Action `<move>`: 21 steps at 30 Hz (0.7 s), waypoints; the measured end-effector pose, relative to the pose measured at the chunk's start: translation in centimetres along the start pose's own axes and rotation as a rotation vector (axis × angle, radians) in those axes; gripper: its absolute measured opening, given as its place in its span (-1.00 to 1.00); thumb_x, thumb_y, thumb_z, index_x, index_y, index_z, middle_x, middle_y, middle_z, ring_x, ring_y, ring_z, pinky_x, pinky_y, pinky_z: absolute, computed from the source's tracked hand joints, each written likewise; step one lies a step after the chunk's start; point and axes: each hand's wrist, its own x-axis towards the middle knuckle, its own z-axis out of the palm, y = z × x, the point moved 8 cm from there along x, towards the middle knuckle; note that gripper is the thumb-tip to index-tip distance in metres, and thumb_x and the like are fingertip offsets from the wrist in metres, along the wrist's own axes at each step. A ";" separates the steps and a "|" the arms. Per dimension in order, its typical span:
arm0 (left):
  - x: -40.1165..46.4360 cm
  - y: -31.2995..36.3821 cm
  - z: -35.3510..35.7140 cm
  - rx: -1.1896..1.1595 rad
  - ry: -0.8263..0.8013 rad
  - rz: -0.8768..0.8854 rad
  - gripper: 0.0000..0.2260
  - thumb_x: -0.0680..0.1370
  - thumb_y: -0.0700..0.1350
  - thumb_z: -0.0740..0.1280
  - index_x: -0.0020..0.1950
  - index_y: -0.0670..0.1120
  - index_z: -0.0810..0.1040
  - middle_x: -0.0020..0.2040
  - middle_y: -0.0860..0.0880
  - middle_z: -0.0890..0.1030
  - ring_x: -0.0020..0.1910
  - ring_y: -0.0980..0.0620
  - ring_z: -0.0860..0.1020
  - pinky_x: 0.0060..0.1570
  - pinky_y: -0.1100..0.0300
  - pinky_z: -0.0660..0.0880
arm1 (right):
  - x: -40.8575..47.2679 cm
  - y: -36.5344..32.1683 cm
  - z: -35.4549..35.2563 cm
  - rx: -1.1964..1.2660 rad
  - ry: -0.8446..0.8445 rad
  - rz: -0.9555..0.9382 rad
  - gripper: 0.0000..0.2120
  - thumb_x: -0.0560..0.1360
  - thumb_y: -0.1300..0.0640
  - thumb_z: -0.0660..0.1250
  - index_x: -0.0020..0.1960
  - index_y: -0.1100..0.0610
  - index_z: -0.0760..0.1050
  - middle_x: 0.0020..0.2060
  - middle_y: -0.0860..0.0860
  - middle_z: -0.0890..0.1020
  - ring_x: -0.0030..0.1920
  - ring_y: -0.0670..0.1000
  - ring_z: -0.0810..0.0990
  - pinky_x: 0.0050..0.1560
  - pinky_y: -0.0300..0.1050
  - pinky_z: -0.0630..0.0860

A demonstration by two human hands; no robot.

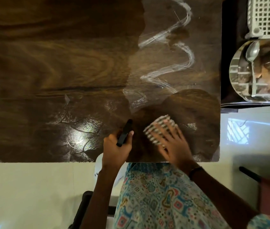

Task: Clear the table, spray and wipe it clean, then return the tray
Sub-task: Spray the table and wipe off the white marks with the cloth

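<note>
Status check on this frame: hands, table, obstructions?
Left hand grips spray bottle. Right hand presses checked cloth flat on table. Wet streaks remain. Nothing obstructing.

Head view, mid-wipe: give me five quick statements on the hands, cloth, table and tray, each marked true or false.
1. The right hand presses flat on the striped cloth. True.
2. The left hand is empty. False: it grips a dark spray bottle.
3. Wet zigzag streaks show on the right part of the table. True.
4. The round steel tray sits on the table. False: it rests on a dark surface beyond the table's right edge.
5. The cloth lies at the table's far edge. False: it is near the edge closest to the person.
</note>
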 end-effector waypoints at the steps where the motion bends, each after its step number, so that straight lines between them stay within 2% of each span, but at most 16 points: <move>1: 0.3 0.2 -0.1 0.001 -0.005 0.004 -0.76 0.47 -0.03 0.41 -0.15 -0.22 0.59 -0.37 -0.32 0.56 -0.40 -0.24 0.53 -0.43 0.07 0.42 | 0.0 1.8 -0.8 0.000 0.015 0.088 -0.46 0.54 -0.04 0.14 0.51 -0.11 0.15 0.53 -0.02 0.18 0.54 0.12 0.03 0.50 0.17 0.02; 3: 0.8 0.5 -0.2 0.011 -0.002 0.026 -0.74 0.47 -0.04 0.41 -0.19 -0.25 0.57 -0.37 -0.33 0.55 -0.41 -0.24 0.51 -0.44 0.15 0.36 | 1.6 4.0 -2.1 0.029 0.064 0.256 -0.49 0.58 -0.05 0.10 0.51 -0.10 0.15 0.53 0.01 0.19 0.55 0.15 0.02 0.51 0.18 0.01; 6: 1.7 0.8 -0.2 0.021 0.013 0.050 -0.72 0.47 -0.03 0.41 -0.17 -0.28 0.59 -0.38 -0.29 0.57 -0.39 -0.25 0.53 -0.40 0.04 0.42 | 6.1 2.9 -2.7 0.047 0.122 0.389 -0.50 0.59 -0.03 0.09 0.53 -0.08 0.15 0.54 -0.01 0.14 0.55 0.16 0.01 0.50 0.21 -0.04; 8: 2.2 1.2 -0.3 0.031 0.033 0.061 -0.76 0.46 -0.04 0.42 -0.16 -0.24 0.62 -0.36 -0.24 0.60 -0.36 -0.21 0.56 -0.35 0.05 0.44 | 8.6 -0.2 -1.9 0.061 0.104 0.311 -0.49 0.58 -0.01 0.12 0.52 -0.07 0.17 0.54 0.00 0.14 0.55 0.18 0.00 0.50 0.22 -0.06; 11: 2.8 2.1 -0.1 0.040 0.045 0.094 -0.80 0.45 -0.07 0.43 -0.17 -0.21 0.63 -0.32 -0.21 0.64 -0.28 -0.21 0.61 -0.28 0.07 0.49 | 8.4 -5.1 -0.5 0.088 0.083 0.032 -0.58 0.56 0.02 0.17 0.41 0.01 0.34 0.48 0.06 0.30 0.53 0.19 0.08 0.49 0.26 0.06; 14: 3.3 3.3 0.4 0.073 0.007 0.144 -0.81 0.45 -0.07 0.43 -0.15 -0.21 0.64 -0.28 -0.22 0.66 -0.23 -0.23 0.62 -0.26 0.07 0.49 | 5.0 -4.9 0.1 0.027 0.053 -0.131 -0.55 0.57 0.00 0.16 0.45 -0.03 0.26 0.47 0.03 0.32 0.52 0.15 0.12 0.48 0.21 0.11; 17: 4.1 4.6 0.7 0.068 -0.025 0.190 -0.76 0.44 -0.06 0.45 -0.07 -0.23 0.63 -0.28 -0.23 0.65 -0.23 -0.24 0.62 -0.27 0.03 0.53 | 2.6 -0.2 -0.9 -0.037 0.042 -0.003 -0.45 0.57 -0.04 0.11 0.53 -0.11 0.08 0.52 -0.01 0.18 0.53 0.13 0.08 0.51 0.15 0.02; 21: 5.5 5.2 1.5 0.034 -0.076 0.118 -0.74 0.43 0.00 0.46 -0.14 -0.21 0.61 -0.40 -0.06 0.54 -0.28 -0.17 0.60 -0.33 0.19 0.39 | 3.0 5.5 -3.4 -0.010 0.077 0.269 -0.49 0.59 -0.07 0.07 0.52 -0.09 0.12 0.52 0.03 0.21 0.54 0.15 0.02 0.51 0.11 -0.05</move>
